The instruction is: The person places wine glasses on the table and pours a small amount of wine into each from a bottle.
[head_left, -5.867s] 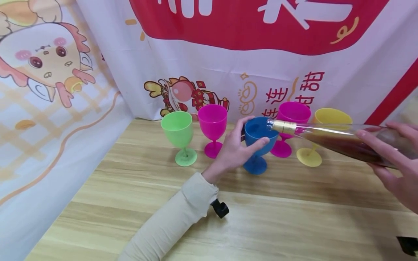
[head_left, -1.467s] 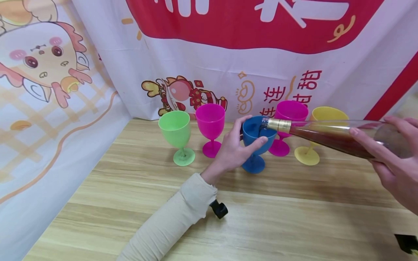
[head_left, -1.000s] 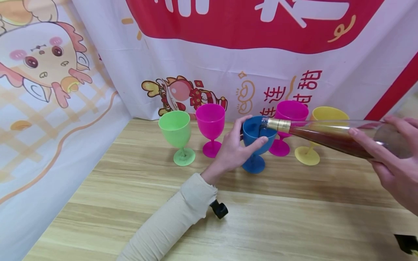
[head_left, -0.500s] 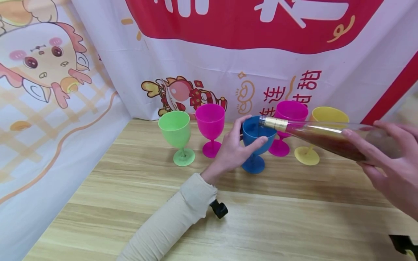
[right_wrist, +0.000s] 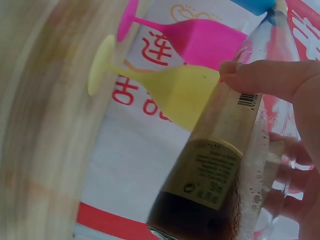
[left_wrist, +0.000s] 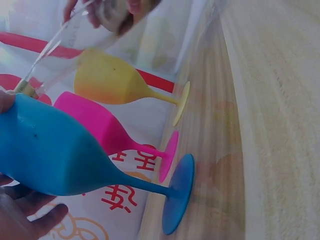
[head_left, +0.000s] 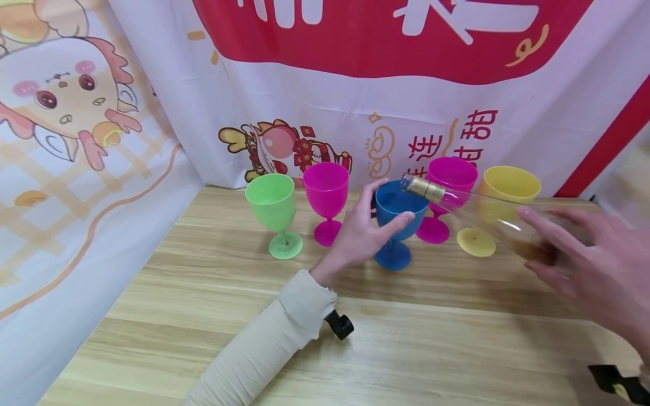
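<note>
On the desk: five plastic stemmed goblets stand upright in a loose row along the far edge of the desk (head_left: pixel 386 349), near the hanging cloth.
Row, left to right: green goblet (head_left: pixel 274 203), magenta goblet (head_left: pixel 327 189), blue goblet (left_wrist: pixel 60 145), second magenta goblet (head_left: pixel 452 173), yellow goblet (head_left: pixel 510 186); the blue one is set a little nearer the person.
Left hand (head_left: pixel 358 234): fingers curled round the bowl of the blue goblet, thumb across its near side; the goblet's foot rests on the desk.
Right hand (head_left: pixel 599 268): fingers wrapped round the body of a clear glass bottle, slightly blurred in the head view.
Bottle (head_left: pixel 508 225): held slanted above the desk, mouth higher than base and over the blue goblet's opening; whether it touches the rim I cannot tell. It passes in front of the second magenta and yellow goblets.
Neck: gold foil (head_left: pixel 429 189).
Contents: brown liquid (head_left: pixel 533 248) gathered toward the base, bubbles along the glass.
Label (right_wrist: pixel 205 172): dark, with small pale print.
Left sleeve (head_left: pixel 259 344): beige, black mount (head_left: pixel 340 325) beside the cuff.
Backdrop: white cloth with a red panel (head_left: pixel 391 42).
</note>
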{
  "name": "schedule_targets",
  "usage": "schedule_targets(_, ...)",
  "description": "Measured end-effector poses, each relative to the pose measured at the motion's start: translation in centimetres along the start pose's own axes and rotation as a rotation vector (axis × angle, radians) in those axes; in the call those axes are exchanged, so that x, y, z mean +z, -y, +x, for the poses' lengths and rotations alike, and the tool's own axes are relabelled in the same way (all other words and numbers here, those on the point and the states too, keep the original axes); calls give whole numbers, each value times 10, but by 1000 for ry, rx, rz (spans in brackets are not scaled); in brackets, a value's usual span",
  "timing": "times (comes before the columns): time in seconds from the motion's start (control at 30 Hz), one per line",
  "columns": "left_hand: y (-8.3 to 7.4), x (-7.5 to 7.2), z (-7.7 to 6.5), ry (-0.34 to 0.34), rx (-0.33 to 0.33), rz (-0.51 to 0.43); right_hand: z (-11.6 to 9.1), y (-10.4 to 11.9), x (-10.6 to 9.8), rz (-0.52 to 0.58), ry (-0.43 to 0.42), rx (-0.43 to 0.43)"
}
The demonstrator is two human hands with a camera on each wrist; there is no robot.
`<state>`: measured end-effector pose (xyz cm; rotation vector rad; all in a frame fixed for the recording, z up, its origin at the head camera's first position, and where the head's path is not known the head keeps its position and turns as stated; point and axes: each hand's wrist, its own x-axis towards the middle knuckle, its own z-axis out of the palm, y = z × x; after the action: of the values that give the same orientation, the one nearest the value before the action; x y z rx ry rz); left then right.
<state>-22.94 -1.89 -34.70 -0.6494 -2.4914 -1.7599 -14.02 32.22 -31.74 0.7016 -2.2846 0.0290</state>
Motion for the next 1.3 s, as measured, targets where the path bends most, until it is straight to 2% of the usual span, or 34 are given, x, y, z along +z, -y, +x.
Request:
schedule_targets(0.13, -3, -1, -1, 1, -16, 0, -2, 1, 9, 66, 23, 53)
schedule_targets(0.27, -5, -1, -1, -2, -30, -6, -7, 3, 13, 79, 116, 169)
schedule_targets(0.37, -7, -1, 1, -14, -37, -1, -10, 4, 16, 95, 152, 225)
schedule_targets(0.7, -10, 1, 9, -68, -86, 40, -11, 17, 34, 308, 42, 337)
schedule_targets(0.83, -11, 3, 14, -90, -106, 61, -11, 22, 36, 431, 0, 405)
schedule_targets(1.07, -10, 6, 26, -131, -111, 98, -8, 29, 36, 602, 49, 549)
schedule_targets(1.3, -9, 5, 34, -148, -143, 124, -9, 30, 37, 642, 96, 597)
